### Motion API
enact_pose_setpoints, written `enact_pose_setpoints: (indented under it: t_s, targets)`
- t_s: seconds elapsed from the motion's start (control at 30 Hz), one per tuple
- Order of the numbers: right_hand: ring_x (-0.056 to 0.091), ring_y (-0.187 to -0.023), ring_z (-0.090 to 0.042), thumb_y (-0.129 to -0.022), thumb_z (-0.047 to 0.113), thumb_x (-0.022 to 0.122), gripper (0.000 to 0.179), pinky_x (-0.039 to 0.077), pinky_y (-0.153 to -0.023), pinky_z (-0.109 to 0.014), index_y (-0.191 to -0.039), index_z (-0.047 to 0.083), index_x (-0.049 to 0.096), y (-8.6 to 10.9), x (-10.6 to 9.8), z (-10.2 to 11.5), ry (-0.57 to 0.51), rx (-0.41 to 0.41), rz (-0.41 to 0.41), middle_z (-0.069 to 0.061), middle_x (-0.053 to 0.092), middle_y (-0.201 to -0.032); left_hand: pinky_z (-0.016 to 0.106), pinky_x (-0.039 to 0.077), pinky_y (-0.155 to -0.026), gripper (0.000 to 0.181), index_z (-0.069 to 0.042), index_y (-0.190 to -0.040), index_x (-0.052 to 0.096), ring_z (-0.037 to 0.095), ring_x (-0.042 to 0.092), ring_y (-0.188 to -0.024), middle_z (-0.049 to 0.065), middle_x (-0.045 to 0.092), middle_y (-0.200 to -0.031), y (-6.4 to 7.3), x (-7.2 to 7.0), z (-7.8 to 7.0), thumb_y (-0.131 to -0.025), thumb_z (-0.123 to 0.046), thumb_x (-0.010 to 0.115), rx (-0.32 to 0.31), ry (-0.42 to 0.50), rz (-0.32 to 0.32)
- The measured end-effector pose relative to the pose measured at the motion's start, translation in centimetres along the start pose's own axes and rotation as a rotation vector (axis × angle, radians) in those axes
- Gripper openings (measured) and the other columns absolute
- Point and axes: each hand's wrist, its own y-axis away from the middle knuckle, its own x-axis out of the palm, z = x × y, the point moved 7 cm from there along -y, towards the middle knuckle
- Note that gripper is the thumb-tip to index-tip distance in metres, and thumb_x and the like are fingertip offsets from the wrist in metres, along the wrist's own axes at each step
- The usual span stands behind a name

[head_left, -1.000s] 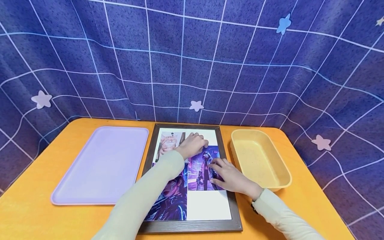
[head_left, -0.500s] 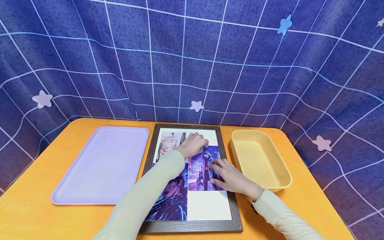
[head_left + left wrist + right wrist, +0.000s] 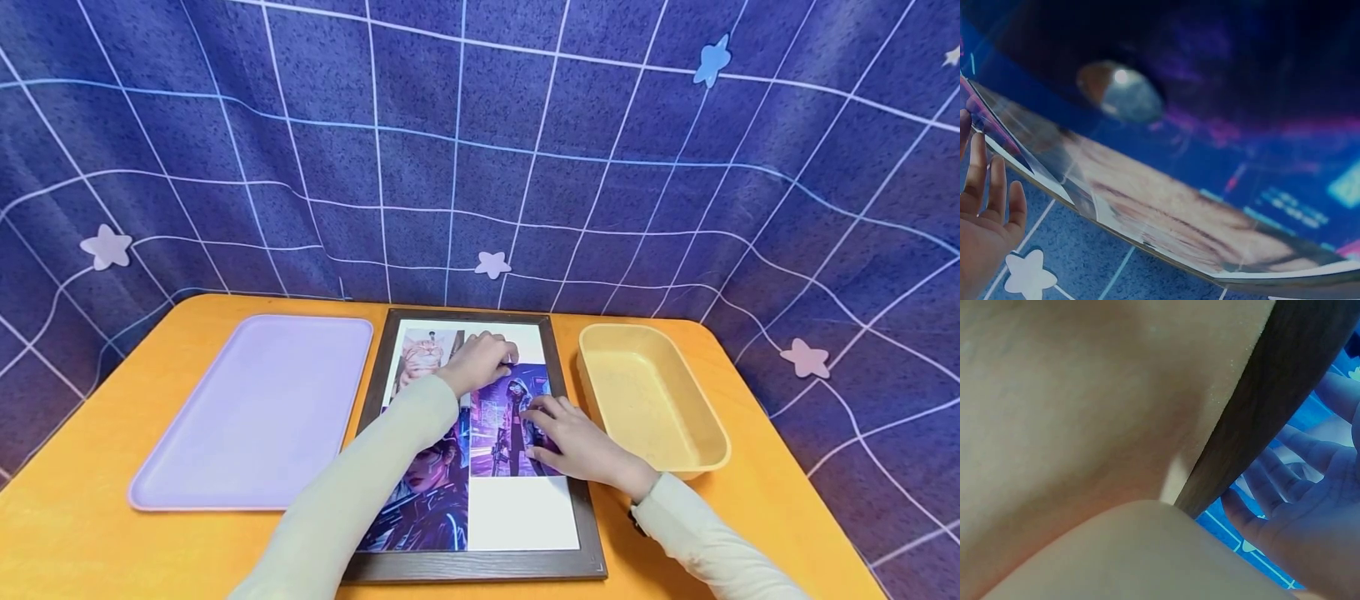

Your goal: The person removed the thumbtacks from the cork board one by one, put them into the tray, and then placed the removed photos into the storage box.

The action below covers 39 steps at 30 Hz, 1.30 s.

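Observation:
A dark wooden picture frame [image 3: 476, 567] lies flat on the table, with several pictures on its white backing [image 3: 525, 514]. My left hand [image 3: 476, 364] reaches across to the upper edge of a purple picture of a hooded figure [image 3: 489, 417], its fingertips touching there. In the left wrist view the outer fingers of this hand [image 3: 991, 212] are fairly straight. On the right side of the same picture rest the loosely bent fingers of my right hand [image 3: 577, 437]. A pink-toned cat picture [image 3: 420, 360] and a dark portrait picture [image 3: 435, 512] fill the left column, partly covered by my left arm.
Left of the frame lies a lilac tray [image 3: 258, 408]. A yellow bin [image 3: 652, 408] stands close to its right side. Behind the orange table [image 3: 757, 475] hangs a blue gridded curtain [image 3: 420, 183] with stars.
My left hand has shifted very slightly to the left and up along the top of the hooded-figure picture. The right hand and the pictures have not visibly moved.

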Motion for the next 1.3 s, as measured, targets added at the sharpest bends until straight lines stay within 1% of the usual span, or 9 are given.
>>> enact_pose_setpoints:
  t_s: [0.13, 0.27, 0.37, 0.47, 0.57, 0.8, 1.17, 1.3]
  targets:
    - [0.045, -0.107, -0.021, -0.084, 0.037, 0.063, 0.049, 0.043, -0.093, -0.037, -0.124, 0.01, 0.054, -0.05, 0.11, -0.07, 0.0, 0.002, 0.003, -0.008, 0.049, -0.126, 0.037, 0.046, -0.082, 0.02, -0.02, -0.103, 0.066, 0.021, 0.059, -0.095, -0.002, 0.066, -0.102, 0.07, -0.04, 0.17, -0.083, -0.022, 0.066, -0.007, 0.032, -0.011]
    - [0.045, -0.107, -0.021, -0.084, 0.037, 0.063, 0.049, 0.043, -0.092, -0.037, -0.124, 0.01, 0.054, -0.08, 0.09, -0.09, -0.002, 0.004, 0.005, -0.008, 0.049, -0.126, 0.038, 0.046, -0.083, 0.019, -0.021, -0.102, 0.066, 0.02, 0.059, -0.095, -0.004, 0.066, -0.101, 0.04, 0.08, 0.43, -0.083, -0.022, 0.066, -0.033, 0.052, -0.014]
    - [0.044, -0.107, -0.021, -0.084, 0.036, 0.063, 0.049, 0.042, -0.093, -0.037, -0.125, 0.01, 0.054, -0.08, 0.05, -0.08, -0.006, 0.003, 0.007, -0.008, 0.049, -0.126, 0.037, 0.046, -0.083, 0.019, -0.021, -0.101, 0.067, 0.019, 0.06, -0.094, -0.004, 0.067, -0.101, -0.09, 0.25, 0.61, -0.083, -0.021, 0.066, -0.045, 0.06, -0.017]
    - [0.044, -0.107, -0.021, -0.084, 0.036, 0.063, 0.049, 0.042, -0.093, -0.038, -0.125, 0.01, 0.053, -0.07, 0.05, -0.11, -0.007, 0.004, 0.008, -0.008, 0.049, -0.126, 0.036, 0.047, -0.081, 0.018, -0.02, -0.1, 0.067, 0.018, 0.061, -0.093, -0.004, 0.068, -0.099, -0.23, 0.33, 0.67, -0.082, -0.021, 0.067, -0.042, 0.064, -0.02]
    - [0.045, -0.107, -0.021, -0.084, 0.036, 0.063, 0.049, 0.041, -0.094, -0.038, -0.125, 0.01, 0.053, -0.06, 0.04, -0.14, -0.01, 0.005, 0.006, -0.008, 0.049, -0.126, 0.037, 0.047, -0.081, 0.016, -0.02, -0.098, 0.068, 0.017, 0.062, -0.091, -0.005, 0.069, -0.097, -0.31, 0.28, 0.73, -0.082, -0.021, 0.067, -0.053, 0.066, -0.025]
    - [0.045, -0.107, -0.022, -0.084, 0.036, 0.063, 0.049, 0.041, -0.094, -0.038, -0.125, 0.01, 0.054, -0.02, 0.02, -0.17, -0.013, 0.006, 0.005, -0.008, 0.049, -0.126, 0.034, 0.049, -0.08, 0.015, -0.019, -0.098, 0.069, 0.017, 0.063, -0.091, -0.004, 0.07, -0.097, -0.29, 0.05, 0.48, -0.083, -0.018, 0.066, -0.039, 0.068, -0.021]
    - [0.044, -0.106, -0.021, -0.084, 0.036, 0.063, 0.049, 0.042, -0.093, -0.038, -0.125, 0.01, 0.054, -0.05, 0.05, -0.09, -0.013, 0.007, 0.005, -0.008, 0.049, -0.126, 0.04, 0.044, -0.082, 0.014, -0.021, -0.096, 0.07, 0.021, 0.06, -0.092, -0.003, 0.068, -0.097, 0.09, 0.11, 0.42, -0.083, -0.021, 0.066, -0.023, 0.04, -0.026]
    - [0.044, -0.105, -0.021, -0.084, 0.036, 0.063, 0.049, 0.042, -0.091, -0.037, -0.125, 0.01, 0.054, -0.01, 0.03, -0.05, -0.011, 0.004, 0.003, -0.008, 0.049, -0.126, 0.041, 0.043, -0.082, 0.014, -0.022, -0.096, 0.07, 0.021, 0.059, -0.092, -0.003, 0.067, -0.096, 0.11, 0.18, 0.46, -0.082, -0.023, 0.067, -0.028, 0.03, -0.024]
